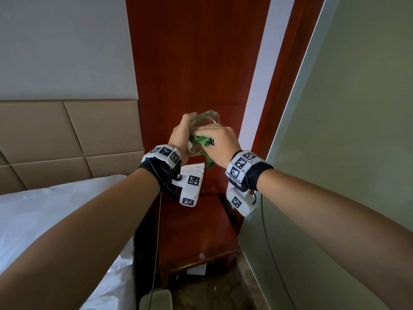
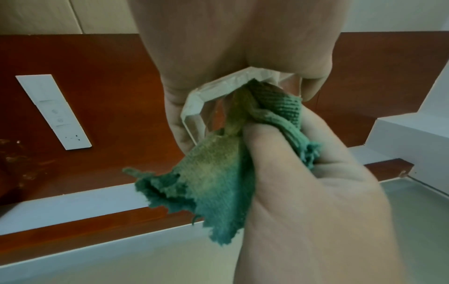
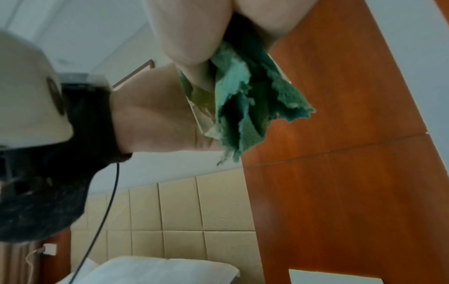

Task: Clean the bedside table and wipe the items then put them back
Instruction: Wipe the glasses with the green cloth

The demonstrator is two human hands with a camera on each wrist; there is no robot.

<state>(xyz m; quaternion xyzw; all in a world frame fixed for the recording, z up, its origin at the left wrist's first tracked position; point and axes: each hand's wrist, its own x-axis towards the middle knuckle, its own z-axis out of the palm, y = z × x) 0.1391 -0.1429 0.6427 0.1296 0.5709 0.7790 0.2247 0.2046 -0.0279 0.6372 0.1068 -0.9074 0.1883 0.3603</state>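
A clear, faceted glass dish (image 1: 209, 118) is held up in the air above the red-brown bedside table (image 1: 196, 231). My left hand (image 1: 180, 135) grips it from the left, fingers curled round its rim (image 2: 194, 103). My right hand (image 1: 220, 140) pinches a frayed green cloth (image 1: 203, 140) and presses it against the glass. In the left wrist view the cloth (image 2: 218, 182) is pushed into the dish's hollow by the right hand (image 2: 303, 211). From the right wrist, the cloth (image 3: 255, 100) hangs beside the glass edge (image 3: 201, 115).
A bed with white sheets (image 1: 55, 220) and a beige padded headboard (image 1: 67, 135) lie to the left. A wood wall panel (image 1: 196, 63) behind carries a white switch plate (image 2: 53, 111). A grey wall (image 1: 346, 153) closes the right side. The table drawer has a small knob (image 1: 202, 256).
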